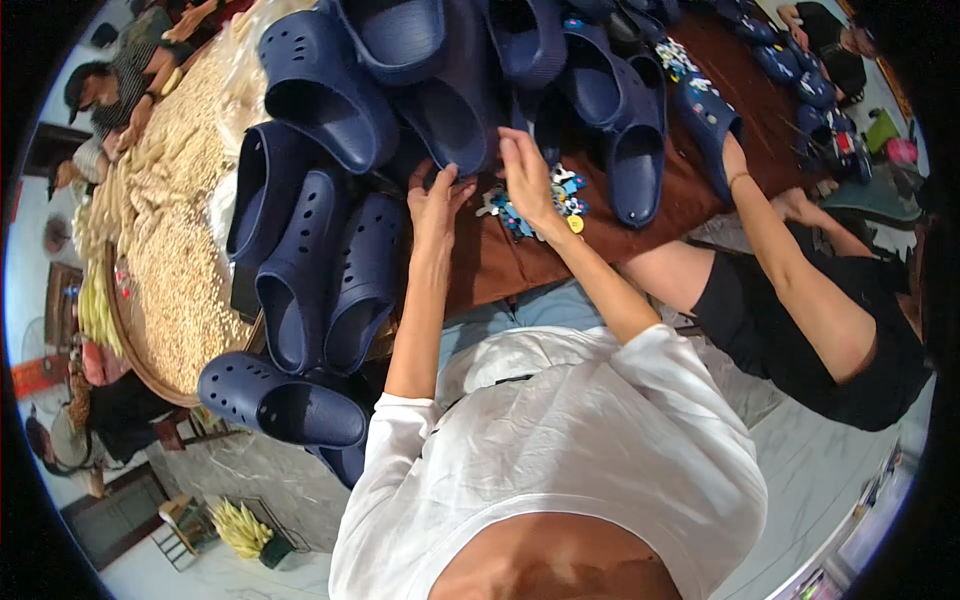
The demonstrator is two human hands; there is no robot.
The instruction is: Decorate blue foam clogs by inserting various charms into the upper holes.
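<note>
A navy blue clog (452, 118) lies among other clogs on the brown cloth, its heel toward me. My left hand (434, 200) is closed at that heel, fingertips against its rim. Beside the clog's right side, my right hand (527, 180) has its fingers stretched out, apparently touching the side and grasping nothing. Small colourful shoe charms (570, 190) lie in a heap just right of my right wrist. Another navy clog (637, 175) sits past the charms. Several more clogs, such as the holed one (305, 275), are crowded at my left.
A co-worker's hand (735, 158) is inside a charm-covered clog (705, 115) at the right. The brown cloth (510, 270) covers the table. At the left, a wide round tray (130, 345) holds pale kernels, with people around it. Another clog (285, 400) hangs near the table's left edge.
</note>
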